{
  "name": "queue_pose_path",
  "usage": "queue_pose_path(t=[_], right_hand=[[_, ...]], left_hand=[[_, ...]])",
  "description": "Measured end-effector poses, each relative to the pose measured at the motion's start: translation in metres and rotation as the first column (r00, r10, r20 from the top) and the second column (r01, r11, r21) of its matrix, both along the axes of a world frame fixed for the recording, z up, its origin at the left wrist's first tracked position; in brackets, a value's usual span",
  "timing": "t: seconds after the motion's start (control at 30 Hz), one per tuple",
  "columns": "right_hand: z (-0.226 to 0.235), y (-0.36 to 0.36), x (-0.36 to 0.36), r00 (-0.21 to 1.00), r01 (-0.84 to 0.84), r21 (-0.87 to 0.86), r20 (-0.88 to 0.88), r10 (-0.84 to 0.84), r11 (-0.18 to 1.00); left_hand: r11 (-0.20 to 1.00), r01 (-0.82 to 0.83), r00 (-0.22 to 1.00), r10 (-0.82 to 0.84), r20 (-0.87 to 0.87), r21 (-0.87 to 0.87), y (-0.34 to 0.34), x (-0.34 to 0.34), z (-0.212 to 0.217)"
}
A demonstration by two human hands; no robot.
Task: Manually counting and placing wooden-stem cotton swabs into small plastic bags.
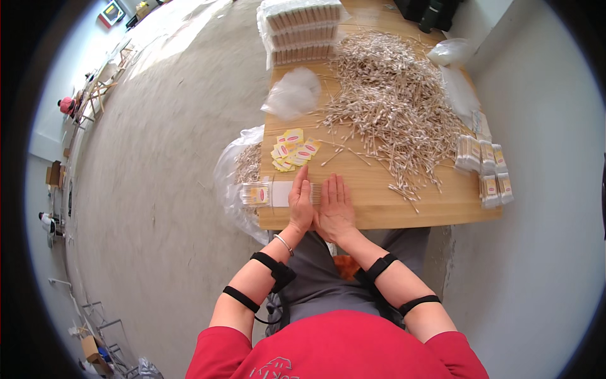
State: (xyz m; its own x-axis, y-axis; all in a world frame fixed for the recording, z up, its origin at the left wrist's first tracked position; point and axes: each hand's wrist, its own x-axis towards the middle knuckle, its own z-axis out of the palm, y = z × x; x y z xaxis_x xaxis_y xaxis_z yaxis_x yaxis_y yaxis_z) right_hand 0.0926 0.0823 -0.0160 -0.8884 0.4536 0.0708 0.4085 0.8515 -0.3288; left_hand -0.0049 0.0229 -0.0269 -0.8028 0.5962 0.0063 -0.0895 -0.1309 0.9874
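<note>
Near the table's front edge, my left hand [301,201] is on edge with its fingers stretched forward, beside a white block or card [281,194]. My right hand [335,207] lies flat with its fingers straight and together. A small row of cotton swabs [316,192] shows between the two hands, partly hidden by them. Left of the white piece lies a clear packet of cotton swabs [255,194] with a yellow and white label. Beyond my left hand is a loose heap of yellow and white label cards [292,151].
A large pile of loose cotton swabs [394,95] covers the table's middle and back. Bundled swabs [302,31] are stacked at the far left, near clear plastic bags [293,93]. Filled packets [486,165] stand at the right edge by the wall. A bag of swabs [246,165] hangs at left.
</note>
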Motion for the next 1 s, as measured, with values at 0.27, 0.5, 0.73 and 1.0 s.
queue_pose_path(t=[0.27,0.5,0.73,1.0], right_hand=[[0.013,-0.022,-0.034,0.977,-0.089,-0.045,0.188,0.096,0.995],[0.011,-0.035,-0.040,0.984,-0.071,-0.091,0.155,0.085,0.993],[0.003,-0.052,-0.058,0.999,-0.041,-0.070,0.006,0.042,0.997],[0.000,-0.067,-0.076,0.999,-0.045,-0.036,0.022,0.046,0.998]], left_hand=[[0.994,-0.102,0.994,0.099,0.051,0.048,-0.023,-0.026,0.006],[0.958,-0.099,0.927,-0.010,-0.375,-0.270,-0.042,-0.029,0.032],[0.660,-0.559,0.561,-0.144,-0.815,-0.502,-0.099,-0.092,0.008],[0.862,-0.107,0.976,-0.004,-0.217,-0.496,-0.112,-0.118,-0.036]])
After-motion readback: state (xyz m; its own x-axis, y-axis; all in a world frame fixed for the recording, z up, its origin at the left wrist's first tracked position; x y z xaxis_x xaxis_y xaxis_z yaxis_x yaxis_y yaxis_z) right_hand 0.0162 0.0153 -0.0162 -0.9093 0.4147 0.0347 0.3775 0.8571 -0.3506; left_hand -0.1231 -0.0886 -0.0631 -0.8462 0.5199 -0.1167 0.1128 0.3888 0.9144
